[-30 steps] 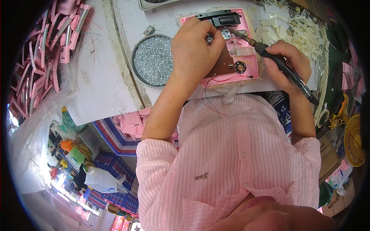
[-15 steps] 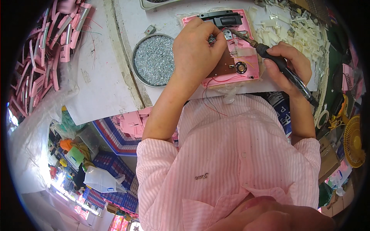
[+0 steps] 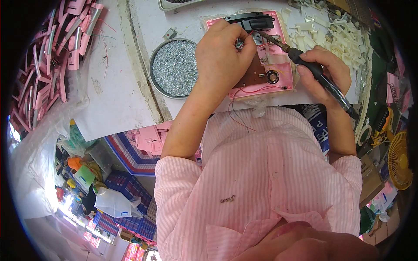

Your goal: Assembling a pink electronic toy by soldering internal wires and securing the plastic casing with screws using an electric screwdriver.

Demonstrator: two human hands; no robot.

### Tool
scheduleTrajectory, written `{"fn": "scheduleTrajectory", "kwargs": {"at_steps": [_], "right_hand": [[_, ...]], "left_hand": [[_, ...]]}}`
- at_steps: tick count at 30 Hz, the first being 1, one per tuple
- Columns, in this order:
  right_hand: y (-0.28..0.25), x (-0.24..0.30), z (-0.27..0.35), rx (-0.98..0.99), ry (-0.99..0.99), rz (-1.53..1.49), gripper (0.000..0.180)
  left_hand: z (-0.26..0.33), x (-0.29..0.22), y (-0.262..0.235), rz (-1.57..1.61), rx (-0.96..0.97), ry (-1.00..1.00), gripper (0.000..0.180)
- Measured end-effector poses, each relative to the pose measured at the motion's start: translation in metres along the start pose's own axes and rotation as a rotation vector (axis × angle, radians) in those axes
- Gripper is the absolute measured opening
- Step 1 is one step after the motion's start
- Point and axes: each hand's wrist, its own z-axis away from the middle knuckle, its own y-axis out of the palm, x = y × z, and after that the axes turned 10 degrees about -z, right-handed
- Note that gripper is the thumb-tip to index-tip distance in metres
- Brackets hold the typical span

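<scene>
A pink plastic casing (image 3: 285, 82) lies at the table's near edge. It holds a black plastic unit (image 3: 257, 22) at its far end, a brown circuit board (image 3: 254, 76) and a small round speaker (image 3: 272, 77). My left hand (image 3: 222, 56) rests over the casing's left side with thumb and forefinger pinched together; what they hold is hidden, though a thin red wire shows near the fingertips. My right hand (image 3: 333, 69) grips a black-handled soldering iron (image 3: 315, 71), its tip pointing left into the casing, close to the left fingers. Loose thin wires hang from the casing's near edge.
A round dish (image 3: 152, 80) full of small metal screws stands left of my left hand. Many white plastic parts (image 3: 335, 48) lie piled at the right. Pink parts with wires (image 3: 52, 56) are heaped at the far left. A metal tray (image 3: 167, 5) shows at the top.
The soldering iron and my right hand have shifted very slightly left, the tip staying by the left fingers. My left hand has hardly moved.
</scene>
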Motion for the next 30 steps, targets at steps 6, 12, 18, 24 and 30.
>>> {"fn": "scheduleTrajectory", "kwargs": {"at_steps": [6, 12, 18, 24, 30], "right_hand": [[-0.001, -0.003, -0.011, 0.106, -0.237, 0.112, 0.030], [-0.006, -0.001, -0.013, 0.129, -0.295, 0.069, 0.030], [-0.013, -0.001, -0.013, 0.130, -0.162, 0.067, 0.027], [-0.014, 0.003, -0.018, 0.163, -0.097, 0.085, 0.025], [-0.012, 0.003, -0.020, 0.184, -0.088, 0.114, 0.025]], "left_hand": [[0.001, 0.002, 0.002, 0.006, -0.029, 0.007, 0.008], [0.001, 0.000, 0.002, 0.011, -0.049, -0.002, 0.008], [0.002, 0.000, 0.003, 0.005, -0.065, 0.010, 0.009], [0.002, -0.002, 0.002, -0.020, -0.064, 0.003, 0.011], [0.002, -0.001, 0.003, 0.003, -0.102, 0.027, 0.010]]}}
